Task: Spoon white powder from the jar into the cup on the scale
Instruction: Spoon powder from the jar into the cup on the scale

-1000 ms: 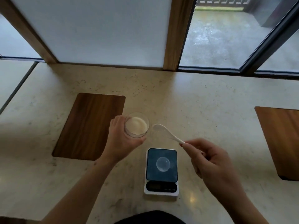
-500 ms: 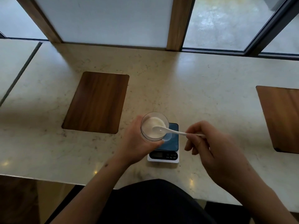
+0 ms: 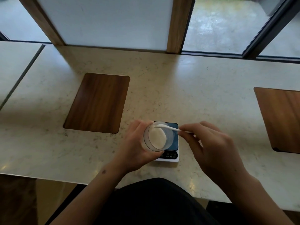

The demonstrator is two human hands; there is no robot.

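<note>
My left hand point(image 3: 135, 146) grips a clear jar point(image 3: 158, 136) of white powder, tilted toward my right and held above the small kitchen scale point(image 3: 172, 153). My right hand point(image 3: 209, 145) pinches the handle of a white spoon point(image 3: 168, 127), whose bowl lies inside the jar's mouth at its far edge, on the powder. The scale has a dark blue top and a white base with buttons at the front. The jar hides most of the scale's top, and the cup on it is not visible.
The scale sits near the front edge of a pale marble counter point(image 3: 186, 88). A brown wooden inlay point(image 3: 97, 103) lies to the left and another wooden inlay point(image 3: 282, 119) at the far right. Windows and wooden posts run along the back.
The jar has come from left of the scale to over it and tilted. The spoon's bowl has gone into the jar's mouth. The camera has dipped toward my lap.
</note>
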